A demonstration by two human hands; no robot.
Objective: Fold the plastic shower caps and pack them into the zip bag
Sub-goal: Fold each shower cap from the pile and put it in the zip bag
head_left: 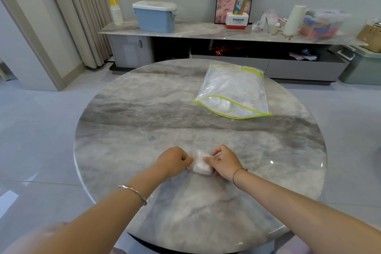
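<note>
A small folded bundle of clear plastic shower cap [201, 164] lies on the round grey marble table [144, 121], near its front. My left hand [174, 161] pinches the bundle's left edge with curled fingers. My right hand [223, 162] pinches its right edge between thumb and fingers. A clear zip bag [234, 90] with a yellow-green zip strip lies flat at the table's far right. Its mouth faces me and stands slightly open, and crumpled clear plastic shows inside it.
Behind the table runs a low marble-topped cabinet [206, 31] bearing a blue lidded box [155, 16], stacked paper cups [115, 11], a red and white box, a paper roll and bagged items. A curtain hangs at the left. Grey tiled floor surrounds the table.
</note>
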